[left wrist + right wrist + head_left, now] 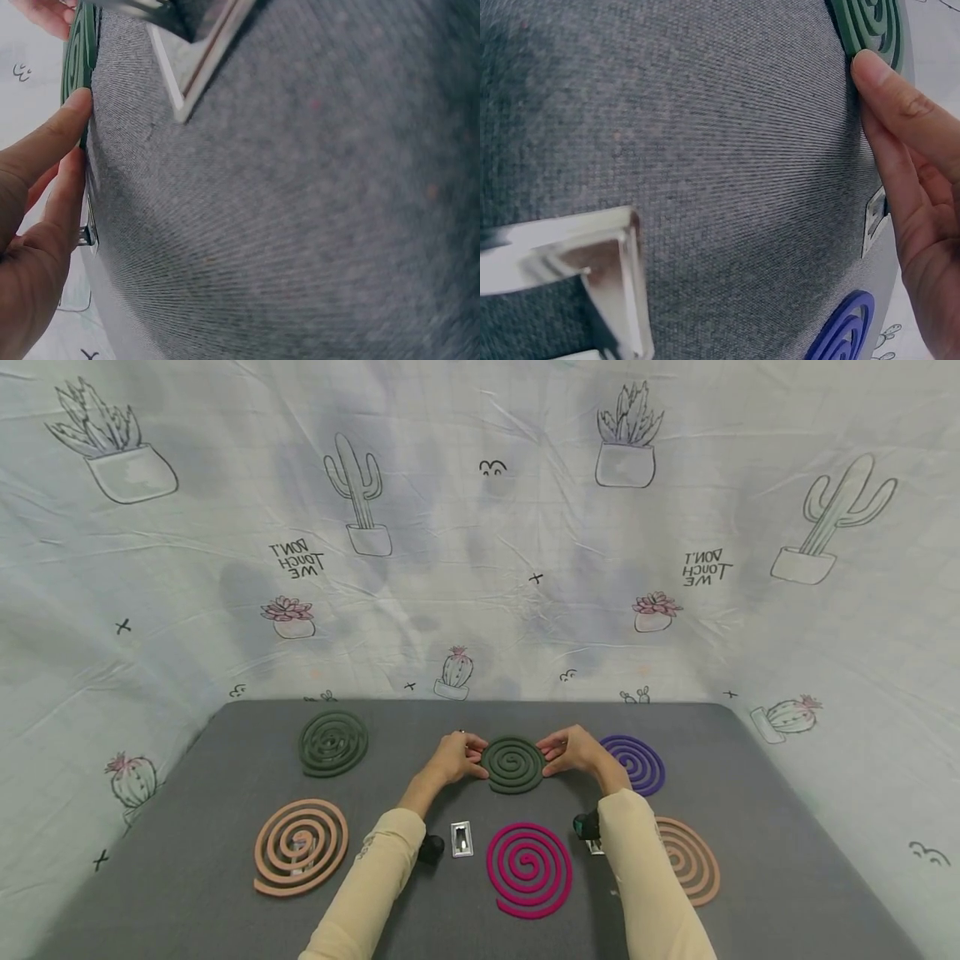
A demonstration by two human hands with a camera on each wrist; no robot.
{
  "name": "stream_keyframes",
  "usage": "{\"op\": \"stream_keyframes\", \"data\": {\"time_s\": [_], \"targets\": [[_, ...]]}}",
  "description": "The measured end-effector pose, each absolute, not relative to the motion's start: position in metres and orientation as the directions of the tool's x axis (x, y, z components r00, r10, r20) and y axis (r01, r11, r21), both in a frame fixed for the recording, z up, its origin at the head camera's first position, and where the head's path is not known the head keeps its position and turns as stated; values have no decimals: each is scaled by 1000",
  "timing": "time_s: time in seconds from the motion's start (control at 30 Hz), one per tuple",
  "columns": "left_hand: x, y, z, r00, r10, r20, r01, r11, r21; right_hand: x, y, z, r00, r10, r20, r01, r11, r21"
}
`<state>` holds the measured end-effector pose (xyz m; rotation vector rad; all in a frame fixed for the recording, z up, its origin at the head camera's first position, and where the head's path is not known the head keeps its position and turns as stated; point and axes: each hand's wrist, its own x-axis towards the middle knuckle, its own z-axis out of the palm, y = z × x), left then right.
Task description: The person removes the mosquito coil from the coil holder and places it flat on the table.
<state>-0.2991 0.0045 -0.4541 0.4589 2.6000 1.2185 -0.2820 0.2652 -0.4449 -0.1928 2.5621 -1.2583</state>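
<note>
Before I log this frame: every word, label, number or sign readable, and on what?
"DON'T TOUCH ME": mirrored, "M" possibly "W"; left part of the backdrop cloth.
"DON'T TOUCH ME": mirrored, same doubt; right part, same cloth.
"x": several small crosses, same cloth.
Left sleeve: possible marking, too small to read.
Green spiral: no readable text.

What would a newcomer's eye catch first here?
Probably the pink coil, the most vivid thing in view, at the near middle of the grey table. Next, perhaps, the green coil beyond it, held at its edges by both hands, left hand and right hand. Behind, the pale cloth with its cactus drawings also stands out.
</note>
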Motion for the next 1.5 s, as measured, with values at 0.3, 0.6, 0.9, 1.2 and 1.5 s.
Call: {"op": "stream_keyframes", "data": {"time_s": [0.3,0.6,0.9,1.2,1.5], "targets": [[-300,1,-453,-927,369,-73,201,649,734,-283,259,-443,-951,-248,-185,-12,626,-779],[-301,3,-448,-917,393,-61,247,683,688,-283,257,-439,-948,-247,-201,-9,650,-760],[-295,-3,-448,-913,405,-46,270,686,675,-281,254,-432,-941,-258,-220,1,647,-763],[-279,-32,-429,-866,491,95,385,534,753,-268,262,-424,-940,-339,-22,-210,632,-746],[-245,-84,-407,-815,548,188,433,360,827,-216,251,-413,-947,-224,229,-310,465,-829]]}}
